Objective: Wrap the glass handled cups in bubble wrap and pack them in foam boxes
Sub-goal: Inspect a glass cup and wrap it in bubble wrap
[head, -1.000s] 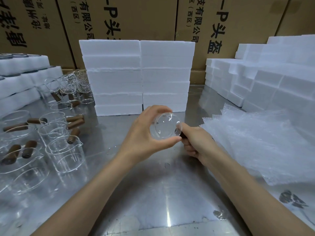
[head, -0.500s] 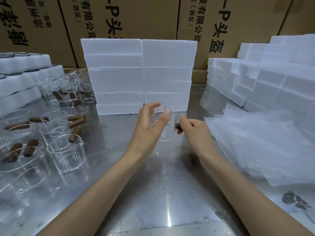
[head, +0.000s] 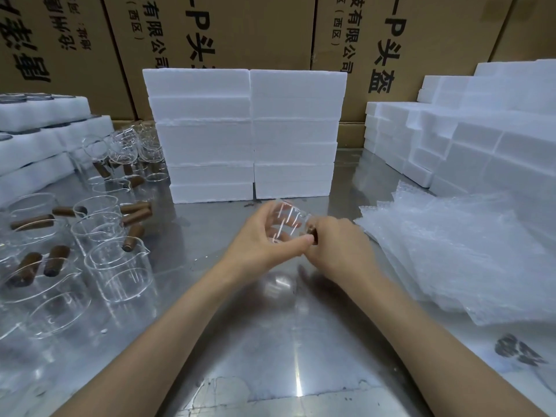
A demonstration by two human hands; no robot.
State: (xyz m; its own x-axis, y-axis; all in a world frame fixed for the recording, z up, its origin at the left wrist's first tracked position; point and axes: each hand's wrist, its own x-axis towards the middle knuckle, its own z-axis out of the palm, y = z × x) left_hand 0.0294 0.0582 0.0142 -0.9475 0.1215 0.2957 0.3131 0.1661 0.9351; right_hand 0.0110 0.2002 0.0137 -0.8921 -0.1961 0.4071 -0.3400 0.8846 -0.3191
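Both hands are gripping one glass cup (head: 287, 225): left grip (head: 264, 240) curling around its body, right grip (head: 337, 245) pinching its handle.

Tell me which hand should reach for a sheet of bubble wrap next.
Probably the right hand: the pile of clear bubble wrap sheets lies just to its right. The left hand already cradles the clear glass cup and could hold it alone.
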